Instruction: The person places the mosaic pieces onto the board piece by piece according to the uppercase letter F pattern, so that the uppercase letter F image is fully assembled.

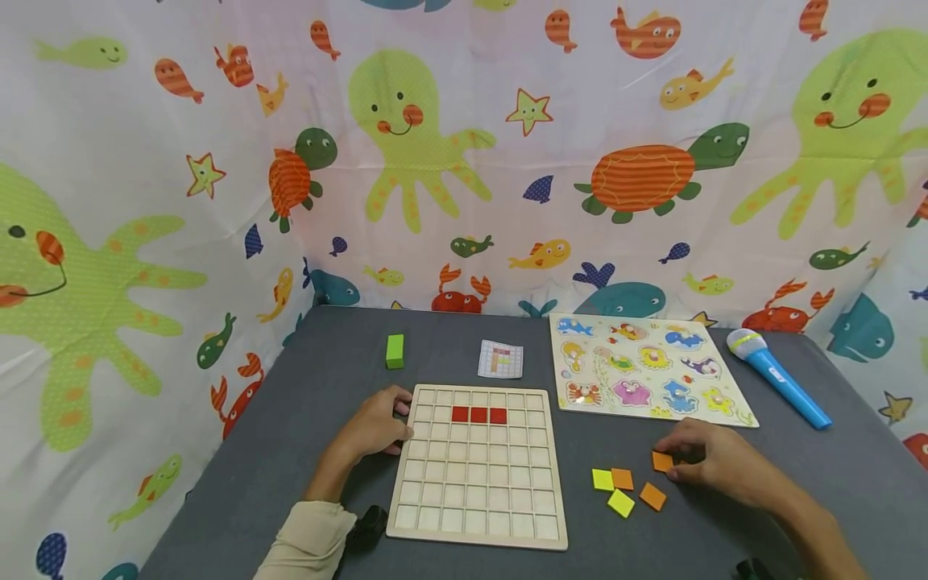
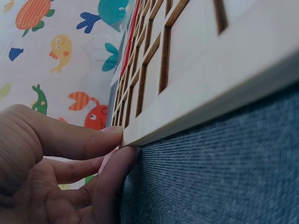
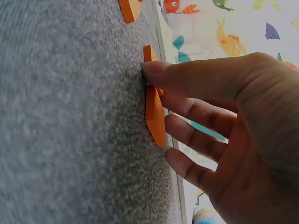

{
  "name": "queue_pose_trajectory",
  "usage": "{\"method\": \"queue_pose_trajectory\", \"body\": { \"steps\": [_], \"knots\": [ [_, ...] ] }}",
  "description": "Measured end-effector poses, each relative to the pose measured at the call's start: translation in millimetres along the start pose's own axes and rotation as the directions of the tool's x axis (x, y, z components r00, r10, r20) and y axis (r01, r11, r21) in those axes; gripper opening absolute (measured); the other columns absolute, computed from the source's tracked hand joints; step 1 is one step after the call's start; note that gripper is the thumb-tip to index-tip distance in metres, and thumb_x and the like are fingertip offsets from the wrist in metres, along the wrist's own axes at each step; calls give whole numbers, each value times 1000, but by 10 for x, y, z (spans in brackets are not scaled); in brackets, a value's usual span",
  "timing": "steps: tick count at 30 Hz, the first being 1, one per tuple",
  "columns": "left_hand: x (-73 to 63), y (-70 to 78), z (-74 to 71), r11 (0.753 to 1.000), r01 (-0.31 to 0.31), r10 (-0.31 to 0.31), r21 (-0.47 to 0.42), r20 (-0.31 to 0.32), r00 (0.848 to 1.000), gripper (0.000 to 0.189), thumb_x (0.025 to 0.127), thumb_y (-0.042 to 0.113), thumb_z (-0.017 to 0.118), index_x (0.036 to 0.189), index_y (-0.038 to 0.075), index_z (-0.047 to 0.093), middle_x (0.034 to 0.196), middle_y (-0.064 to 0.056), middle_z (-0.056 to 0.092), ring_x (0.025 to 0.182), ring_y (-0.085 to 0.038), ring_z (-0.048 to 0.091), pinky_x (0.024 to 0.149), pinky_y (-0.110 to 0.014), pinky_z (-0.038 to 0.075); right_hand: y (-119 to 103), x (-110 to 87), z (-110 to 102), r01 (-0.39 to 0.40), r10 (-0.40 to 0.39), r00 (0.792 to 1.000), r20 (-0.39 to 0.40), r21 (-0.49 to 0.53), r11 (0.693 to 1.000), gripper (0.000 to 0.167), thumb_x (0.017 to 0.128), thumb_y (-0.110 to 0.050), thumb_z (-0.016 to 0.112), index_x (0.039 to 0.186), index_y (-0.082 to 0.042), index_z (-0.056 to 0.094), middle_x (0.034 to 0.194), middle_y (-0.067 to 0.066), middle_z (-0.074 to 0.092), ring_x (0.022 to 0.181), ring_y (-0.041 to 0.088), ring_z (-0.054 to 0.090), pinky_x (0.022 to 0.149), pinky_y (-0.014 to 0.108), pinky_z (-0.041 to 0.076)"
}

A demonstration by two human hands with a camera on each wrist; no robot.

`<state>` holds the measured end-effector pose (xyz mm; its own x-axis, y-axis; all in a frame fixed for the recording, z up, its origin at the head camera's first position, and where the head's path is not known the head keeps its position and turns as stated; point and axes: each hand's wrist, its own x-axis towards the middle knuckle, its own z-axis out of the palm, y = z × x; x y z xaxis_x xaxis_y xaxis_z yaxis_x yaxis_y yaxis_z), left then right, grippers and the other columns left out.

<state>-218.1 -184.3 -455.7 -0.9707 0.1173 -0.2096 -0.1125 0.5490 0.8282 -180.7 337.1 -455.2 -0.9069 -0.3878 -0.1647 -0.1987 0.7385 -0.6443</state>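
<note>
The board (image 1: 478, 541) is pale wood, with a grid of shallow square cells outlined in darker lines. It lies flat in front of the person, its near end slightly wider in the head view. Three red tiles (image 1: 478, 415) sit side by side in its second row from the far edge, mid-row. The left hand (image 1: 373, 423) holds the board's left edge, thumb and finger close together. Right of the board, the right hand (image 1: 714, 459) pinches a flat, square orange tile (image 1: 662, 461) in a narrow grip, near other loose orange and yellow tiles (image 1: 602, 479).

The table (image 1: 275, 483) is covered in dark grey woven cloth. Beyond the board lie a green block (image 1: 395, 351) and a printed card (image 1: 500, 359); farther right, an animal puzzle (image 1: 598, 337) and a blue microphone (image 1: 786, 387). A white curtain (image 1: 464, 80) with sea creatures surrounds the table's far side and flanks.
</note>
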Motion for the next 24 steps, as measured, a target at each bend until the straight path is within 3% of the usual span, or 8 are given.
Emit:
{"method": "queue_pose_trajectory", "body": {
  "steps": [11,16,24],
  "knots": [
    [-26,4,5,1000,-7,7,7,-4,1000,54,90,-7,73,141,-3,57,120,-16,59,88,-24,67,69,-42,65,-21,14,25,-43,42,999,-25,-22,999,35,92,-26,82,122,-10,77,103,1,65,85,8,53,68,24,47],
    [-27,2,4,1000,-6,6,5,3,1000,55,90,-7,73,142,-3,56,121,-17,58,89,-24,67,69,-42,65,-23,25,44,-25,24,999,-29,-28,999,35,93,-26,82,123,-9,76,102,1,64,85,8,53,66,24,47],
    [-11,-5,-6,1000,-7,8,-2,7,1000,55,89,-7,73,141,-3,56,120,-16,58,88,-24,67,68,-42,64,-166,85,86,-20,19,999,-27,-18,1000,35,93,-29,81,124,-14,75,111,1,66,96,19,55,74,24,50]
  ]
}}
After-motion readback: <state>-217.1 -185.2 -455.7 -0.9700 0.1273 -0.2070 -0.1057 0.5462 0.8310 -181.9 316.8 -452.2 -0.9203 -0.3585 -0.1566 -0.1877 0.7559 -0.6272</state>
